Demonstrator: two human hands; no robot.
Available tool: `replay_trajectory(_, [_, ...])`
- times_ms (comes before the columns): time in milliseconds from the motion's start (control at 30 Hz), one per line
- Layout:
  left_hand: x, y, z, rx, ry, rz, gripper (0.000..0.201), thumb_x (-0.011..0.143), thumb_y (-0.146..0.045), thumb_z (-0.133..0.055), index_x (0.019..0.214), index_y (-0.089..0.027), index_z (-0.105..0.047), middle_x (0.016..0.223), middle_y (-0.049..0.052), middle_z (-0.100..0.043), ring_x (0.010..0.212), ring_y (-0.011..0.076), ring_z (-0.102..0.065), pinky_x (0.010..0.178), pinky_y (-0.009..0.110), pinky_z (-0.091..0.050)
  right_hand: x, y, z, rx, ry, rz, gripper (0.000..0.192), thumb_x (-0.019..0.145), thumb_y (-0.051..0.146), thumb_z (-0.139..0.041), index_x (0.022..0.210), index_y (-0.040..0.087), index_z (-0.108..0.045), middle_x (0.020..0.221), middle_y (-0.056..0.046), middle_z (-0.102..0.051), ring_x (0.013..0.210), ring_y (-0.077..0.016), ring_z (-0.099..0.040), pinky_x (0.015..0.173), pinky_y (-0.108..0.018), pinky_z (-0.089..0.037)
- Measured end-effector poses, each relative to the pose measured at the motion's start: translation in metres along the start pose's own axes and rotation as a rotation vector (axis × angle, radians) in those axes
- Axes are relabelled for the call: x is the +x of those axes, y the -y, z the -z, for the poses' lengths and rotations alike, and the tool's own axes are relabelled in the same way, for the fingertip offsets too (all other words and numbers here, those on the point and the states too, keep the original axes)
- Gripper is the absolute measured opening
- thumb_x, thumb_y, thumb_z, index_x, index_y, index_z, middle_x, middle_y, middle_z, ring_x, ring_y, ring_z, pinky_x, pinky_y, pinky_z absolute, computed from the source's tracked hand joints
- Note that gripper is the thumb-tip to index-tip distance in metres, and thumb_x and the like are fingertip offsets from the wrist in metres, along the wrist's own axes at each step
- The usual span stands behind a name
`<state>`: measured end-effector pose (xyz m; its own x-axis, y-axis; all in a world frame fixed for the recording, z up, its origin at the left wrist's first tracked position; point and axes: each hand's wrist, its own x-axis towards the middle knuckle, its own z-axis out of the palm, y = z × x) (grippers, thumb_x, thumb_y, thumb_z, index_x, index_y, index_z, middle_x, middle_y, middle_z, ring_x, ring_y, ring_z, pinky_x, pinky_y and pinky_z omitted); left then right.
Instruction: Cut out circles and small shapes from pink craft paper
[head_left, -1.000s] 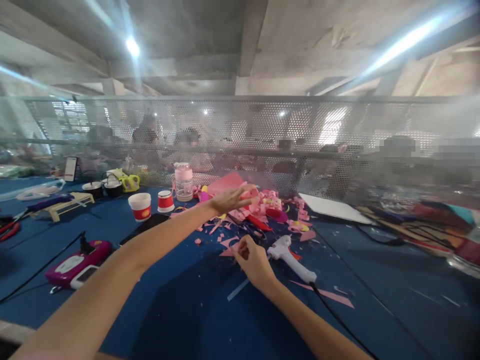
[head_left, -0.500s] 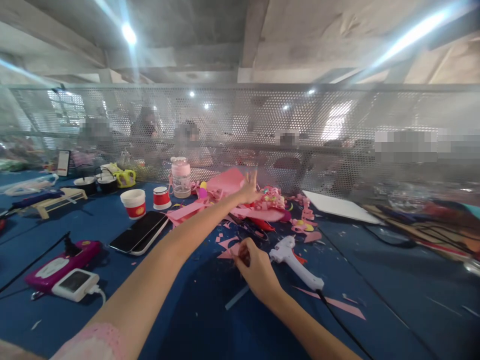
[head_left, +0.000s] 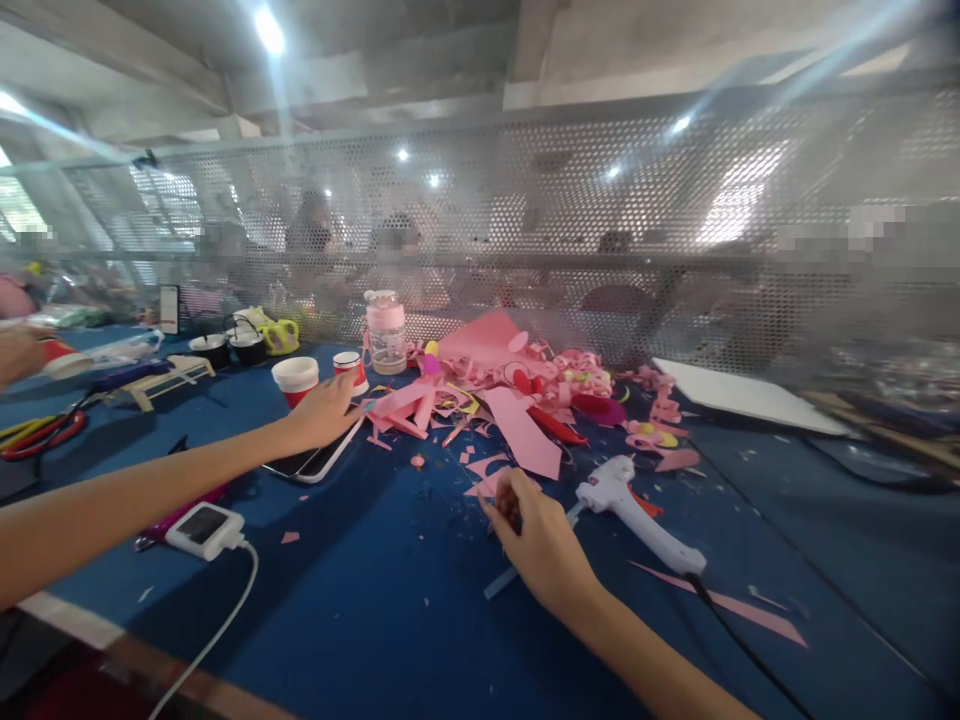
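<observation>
On a blue-covered table (head_left: pixel 390 610), the left hand (head_left: pixel 324 410) is stretched out to the left, its fingers curled loosely downward and resting on the near end of a dark smartphone (head_left: pixel 315 460) that lies flat on the cloth; whether the phone is actually gripped cannot be told. Just behind that hand stand a white-and-red paper cup (head_left: pixel 295 379) and a smaller red cup (head_left: pixel 347 366). The right hand (head_left: pixel 541 545) is set nearer the middle, fingers drawn together around a small dark object (head_left: pixel 509 496) pinched at the fingertips (too small and blurred to be named). A translucent glue stick (head_left: pixel 498 584) lies on the cloth, partly hidden under that hand, and a white hot glue gun (head_left: pixel 637 510) lies on its side just to the right, its black cord trailing toward the near edge. Beyond both hands a heap of pink paper scraps (head_left: pixel 517 395) is spread, with a pink-lidded clear bottle (head_left: pixel 385 334) upright at its left edge. Near the left forearm a white power bank (head_left: pixel 204 528) with a white cable is seen. A perforated metal screen (head_left: pixel 525 220) closes the far side of the table.
</observation>
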<state>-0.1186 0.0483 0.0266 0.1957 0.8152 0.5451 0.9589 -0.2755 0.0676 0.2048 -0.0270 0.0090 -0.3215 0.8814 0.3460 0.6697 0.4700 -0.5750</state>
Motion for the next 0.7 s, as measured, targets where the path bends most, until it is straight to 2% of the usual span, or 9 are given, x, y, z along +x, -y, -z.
replay_trajectory(67, [-0.016, 0.021, -0.005, 0.011, 0.042, 0.107, 0.057, 0.074, -0.04, -0.049, 0.12, -0.008, -0.041, 0.118, 0.026, -0.05, 0.109, 0.0341, -0.049, 0.085, 0.048, -0.04, 0.0, -0.001, 0.0, 0.006, -0.005, 0.006, 0.007, 0.078, 0.023, -0.045, 0.074, 0.022, -0.038, 0.059, 0.002, -0.052, 0.054, -0.0146, -0.052, 0.052, -0.024, -0.037])
replay_trajectory(167, [-0.032, 0.031, -0.015, -0.013, 0.064, 0.184, 0.059, 0.073, -0.044, -0.049, 0.12, -0.008, -0.041, 0.113, 0.025, -0.053, 0.105, 0.034, -0.053, 0.081, 0.046, -0.043, 0.001, -0.004, 0.0, 0.028, -0.017, 0.012, 0.008, 0.077, 0.021, -0.046, 0.074, 0.022, -0.038, 0.058, 0.003, -0.053, 0.054, -0.0142, -0.053, 0.051, -0.024, -0.037])
replay_trajectory(333, [-0.034, 0.013, -0.02, 0.156, 0.161, 0.182, 0.056, 0.081, -0.038, -0.04, 0.126, -0.007, -0.033, 0.115, 0.024, -0.052, 0.106, 0.033, -0.05, 0.082, 0.044, -0.041, 0.001, -0.003, 0.002, 0.06, -0.001, 0.014, 0.009, 0.078, 0.022, -0.046, 0.075, 0.022, -0.038, 0.057, 0.003, -0.052, 0.052, -0.0138, -0.053, 0.052, -0.024, -0.038])
replay_trajectory(467, [-0.032, -0.002, -0.02, 0.297, 0.184, 0.18, 0.053, 0.085, -0.03, -0.035, 0.133, -0.014, -0.022, 0.125, 0.021, -0.044, 0.11, 0.0316, -0.048, 0.084, 0.042, -0.039, 0.0, -0.002, 0.002, 0.051, 0.012, -0.001, 0.011, 0.079, 0.024, -0.047, 0.074, 0.022, -0.038, 0.057, 0.003, -0.05, 0.05, -0.0129, -0.051, 0.051, -0.024, -0.038])
replay_trajectory(600, [-0.034, -0.003, -0.02, 0.325, 0.178, 0.199, 0.055, 0.085, -0.035, -0.036, 0.135, -0.015, -0.021, 0.126, 0.024, -0.042, 0.111, 0.0337, -0.046, 0.082, 0.042, -0.039, 0.0, -0.003, 0.0, 0.065, 0.021, -0.009, 0.01, 0.08, 0.025, -0.046, 0.075, 0.022, -0.037, 0.057, 0.004, -0.049, 0.049, -0.0124, -0.049, 0.05, -0.023, -0.037])
replay_trajectory(700, [-0.03, 0.002, -0.016, 0.252, 0.165, 0.171, 0.057, 0.083, -0.039, -0.037, 0.132, -0.011, -0.028, 0.119, 0.023, -0.049, 0.106, 0.0317, -0.05, 0.081, 0.04, -0.04, 0.001, -0.003, 0.001, 0.074, 0.026, -0.006, 0.01, 0.08, 0.025, -0.046, 0.076, 0.022, -0.037, 0.057, 0.004, -0.049, 0.049, -0.0122, -0.049, 0.05, -0.023, -0.038])
